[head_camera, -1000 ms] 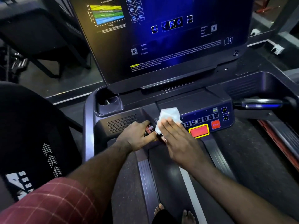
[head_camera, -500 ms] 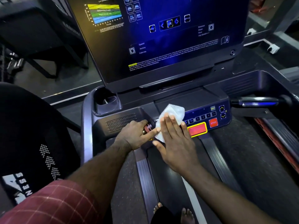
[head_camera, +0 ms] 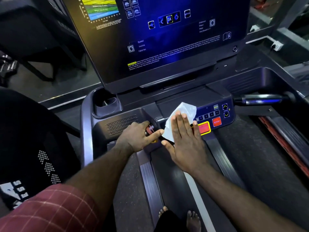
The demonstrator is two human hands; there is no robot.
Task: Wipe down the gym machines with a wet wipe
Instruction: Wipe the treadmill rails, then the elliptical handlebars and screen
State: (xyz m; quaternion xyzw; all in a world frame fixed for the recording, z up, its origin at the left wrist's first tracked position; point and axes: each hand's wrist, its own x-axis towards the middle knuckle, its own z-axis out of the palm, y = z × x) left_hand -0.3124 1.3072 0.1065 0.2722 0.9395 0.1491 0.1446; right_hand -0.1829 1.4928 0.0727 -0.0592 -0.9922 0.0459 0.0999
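Fingers (head_camera: 181,122) of the right hand (head_camera: 185,146) are lying straight and close together, pressing a white wet wipe (head_camera: 184,109) flat against the control panel (head_camera: 215,113) of the treadmill (head_camera: 87,131); they are not curling around it. The wipe is sitting on the left part of the panel, near the red stop button (head_camera: 216,121), and its upper edge is sticking out above the fingertips. The left hand (head_camera: 135,139) is gripping a small red object (head_camera: 150,129) with curled fingers, just beside the wipe; what this object is, I cannot tell. The big screen (head_camera: 167,47) is glowing blue above. Two bare feet (head_camera: 194,220) are standing on the belt (head_camera: 167,181).
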